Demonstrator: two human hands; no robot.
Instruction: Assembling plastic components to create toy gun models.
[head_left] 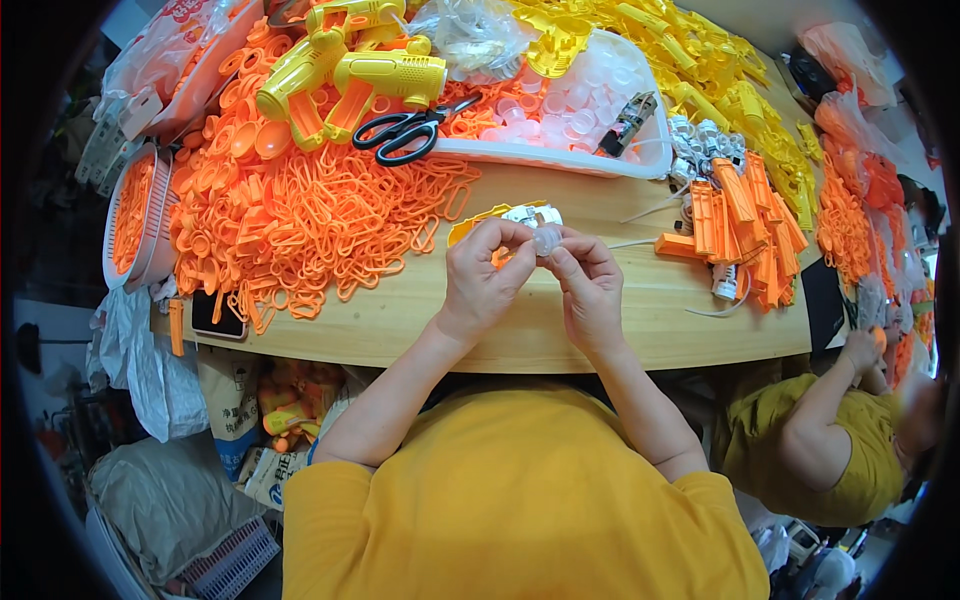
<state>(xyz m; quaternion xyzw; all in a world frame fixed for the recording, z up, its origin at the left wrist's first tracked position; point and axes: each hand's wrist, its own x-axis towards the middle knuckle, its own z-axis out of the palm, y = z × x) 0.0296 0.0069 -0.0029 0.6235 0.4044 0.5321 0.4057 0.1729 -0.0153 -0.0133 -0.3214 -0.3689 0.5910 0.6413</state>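
Note:
Over the middle of the wooden table, my left hand [485,275] and my right hand [590,290] meet with fingers pinched. Between their fingertips is a small clear plastic cap [546,240], gripped from both sides. Just behind my fingers lies a yellow plastic shell [478,218] with a white part [528,214] beside it. A bit of orange shows by my left fingers, its shape mostly hidden. To the right sits a pile of orange rectangular pieces [735,215], with small white wired units [705,140] behind and among them.
A heap of orange clips [330,210] covers the table's left, with yellow toy gun bodies [390,75] and black scissors [408,130] above. Clear caps fill a white tray [560,158] at the back. A phone [218,316] lies front left. Another person [830,440] works at right.

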